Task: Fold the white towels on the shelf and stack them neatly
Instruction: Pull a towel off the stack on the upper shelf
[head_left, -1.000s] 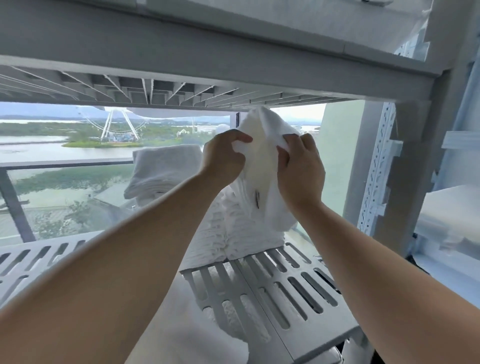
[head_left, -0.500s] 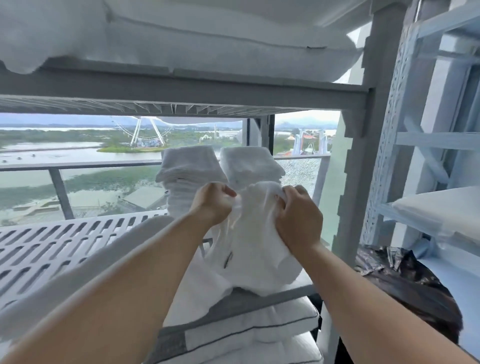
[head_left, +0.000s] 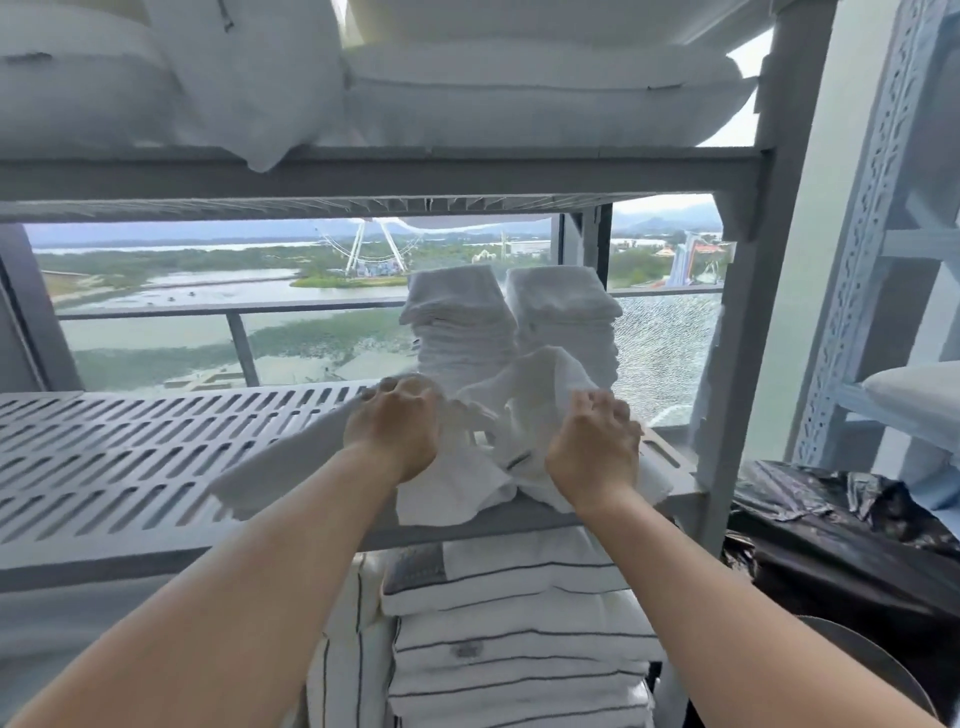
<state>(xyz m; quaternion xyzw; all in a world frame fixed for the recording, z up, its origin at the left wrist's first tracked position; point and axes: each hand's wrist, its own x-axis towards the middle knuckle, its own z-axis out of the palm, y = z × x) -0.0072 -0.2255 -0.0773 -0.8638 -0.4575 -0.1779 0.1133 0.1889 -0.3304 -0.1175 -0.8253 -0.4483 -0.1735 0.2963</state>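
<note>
**Head view.** An unfolded white towel (head_left: 535, 379) lies bunched at the front right of the slotted shelf (head_left: 130, 452). It rests on other loose towels (head_left: 447, 493) that overhang the shelf's front edge. The left hand (head_left: 392, 434) and right hand (head_left: 595, 449) hold it at opposite sides, backs upward. The fingers (head_left: 605, 405) of both hands are curled and clamped into the cloth. The hands are set apart, presumably to draw the fabric flat before a first fold. Behind the towel stand two folded stacks (head_left: 457, 322), one just beside the other. They sit at the rear, probably so that the front of the shelf can serve as the folding surface. Pillows (head_left: 519, 93) fill the tier above, and striped pillows (head_left: 519, 634) fill the tier below.
</note>
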